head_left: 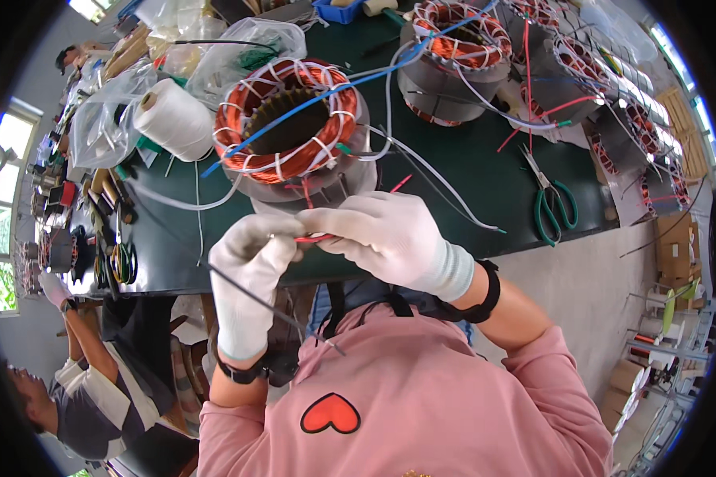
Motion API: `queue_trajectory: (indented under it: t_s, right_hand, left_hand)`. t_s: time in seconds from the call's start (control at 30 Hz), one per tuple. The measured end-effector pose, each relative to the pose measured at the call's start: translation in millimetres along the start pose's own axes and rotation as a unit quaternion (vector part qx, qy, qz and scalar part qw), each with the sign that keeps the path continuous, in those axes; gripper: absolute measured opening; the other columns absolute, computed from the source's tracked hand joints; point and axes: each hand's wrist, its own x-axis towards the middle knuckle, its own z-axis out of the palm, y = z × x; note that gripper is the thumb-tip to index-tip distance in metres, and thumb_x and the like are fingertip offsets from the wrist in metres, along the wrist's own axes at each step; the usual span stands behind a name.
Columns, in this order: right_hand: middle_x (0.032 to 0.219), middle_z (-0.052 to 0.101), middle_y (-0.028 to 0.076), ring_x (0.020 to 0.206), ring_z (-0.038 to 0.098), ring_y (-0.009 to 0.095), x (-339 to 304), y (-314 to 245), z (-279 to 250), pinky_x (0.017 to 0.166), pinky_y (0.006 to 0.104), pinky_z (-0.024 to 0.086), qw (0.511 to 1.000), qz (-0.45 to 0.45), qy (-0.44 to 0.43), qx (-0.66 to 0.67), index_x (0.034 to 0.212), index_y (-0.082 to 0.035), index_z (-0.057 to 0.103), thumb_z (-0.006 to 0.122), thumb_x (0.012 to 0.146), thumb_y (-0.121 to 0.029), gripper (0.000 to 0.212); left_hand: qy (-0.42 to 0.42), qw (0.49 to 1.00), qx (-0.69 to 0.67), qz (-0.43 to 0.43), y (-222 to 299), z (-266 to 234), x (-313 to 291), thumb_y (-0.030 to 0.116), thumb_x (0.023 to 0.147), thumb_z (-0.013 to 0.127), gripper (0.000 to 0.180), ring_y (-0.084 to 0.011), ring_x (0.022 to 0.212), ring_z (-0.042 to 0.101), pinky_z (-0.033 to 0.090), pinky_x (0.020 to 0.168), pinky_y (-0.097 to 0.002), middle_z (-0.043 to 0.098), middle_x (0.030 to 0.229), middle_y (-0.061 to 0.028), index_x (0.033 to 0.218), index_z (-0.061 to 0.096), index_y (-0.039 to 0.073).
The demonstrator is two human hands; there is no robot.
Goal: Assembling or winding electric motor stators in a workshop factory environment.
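Both my hands wear white gloves and meet at the table's near edge. My left hand [254, 266] is closed in a pinch, and my right hand [386, 238] pinches beside it. Between their fingertips runs a red wire [313, 238], whose ends I cannot make out. A dark thin lead [270, 308] slants across my left hand and hangs toward my body. Just beyond the hands stands a motor stator [229, 119] with copper coils bound in white lacing. A blue strip [294, 111] lies across its top, and white sleeved leads [433, 171] spread from its side.
Another stator [453, 79] stands behind to the right, with several more beyond. Green-handled scissors [550, 199] lie at the table's right. A white thread cone [173, 119], plastic bags [250, 56] and hand tools [115, 230] occupy the left. A co-worker [87, 381] sits at lower left.
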Motion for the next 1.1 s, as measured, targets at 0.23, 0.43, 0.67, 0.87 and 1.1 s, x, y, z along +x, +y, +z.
queue_trajectory:
  t_s: [0.23, 0.43, 0.67, 0.87, 1.1]
  right_hand:
    - [0.076, 0.064, 0.003, 0.066, 0.063, 0.025, -8.3, 3.6, 6.5, 0.06, 0.0354, 0.051, 0.999, 0.023, 0.034, 0.012, 0.114, -0.016, 0.075, 0.08, 0.079, -0.018, 0.035]
    - [0.072, 0.056, 0.0, 0.063, 0.061, 0.022, -12.3, -0.5, 11.4, 0.056, 0.0348, 0.049, 0.998, 0.015, 0.057, -0.026, 0.117, -0.023, 0.072, 0.075, 0.086, -0.028, 0.032]
    - [0.102, 0.074, -0.001, 0.072, 0.07, 0.023, -26.8, -20.8, 26.6, 0.059, 0.034, 0.055, 0.992, 0.076, 0.105, 0.003, 0.119, -0.019, 0.068, 0.076, 0.084, -0.02, 0.035]
    - [0.081, 0.069, 0.001, 0.069, 0.067, 0.023, -24.4, -13.7, 27.5, 0.058, 0.0342, 0.054, 0.993, 0.076, 0.092, 0.004, 0.118, -0.021, 0.072, 0.079, 0.081, -0.015, 0.039]
    - [0.08, 0.065, 0.0, 0.067, 0.066, 0.022, -20.9, -11.8, 24.7, 0.057, 0.0339, 0.053, 0.992, 0.059, 0.112, -0.009, 0.116, -0.023, 0.072, 0.076, 0.084, -0.017, 0.032]
  left_hand:
    - [0.003, 0.998, -0.016, 0.062, -2.6, -9.4, 1.7, -0.008, 0.083, 0.067, 0.015, -0.0136, 0.089, 0.066, 0.053, 0.082, -0.0257, 0.069, 0.097, -0.0075, 0.098, 0.068, -0.003]
    - [0.04, 0.994, 0.042, 0.093, -0.6, 1.4, -2.8, -0.014, 0.08, 0.064, 0.016, -0.0138, 0.085, 0.064, 0.05, 0.079, -0.0253, 0.067, 0.092, -0.0071, 0.091, 0.067, -0.003]
    - [0.051, 0.977, 0.117, 0.171, -17.8, 0.2, -15.4, -0.011, 0.09, 0.057, 0.011, -0.0146, 0.084, 0.06, 0.048, 0.083, -0.0268, 0.064, 0.096, -0.0085, 0.093, 0.06, -0.001]
    - [0.027, 0.992, 0.048, 0.118, -22.6, -9.0, -11.2, 0.005, 0.095, 0.065, 0.008, -0.0153, 0.084, 0.06, 0.048, 0.083, -0.0285, 0.065, 0.098, -0.009, 0.1, 0.061, 0.0]
    - [0.035, 0.978, -0.001, 0.204, -27.8, -16.4, -10.1, 0.006, 0.099, 0.063, 0.008, -0.0164, 0.088, 0.059, 0.048, 0.084, -0.0303, 0.064, 0.099, -0.0079, 0.105, 0.061, 0.002]
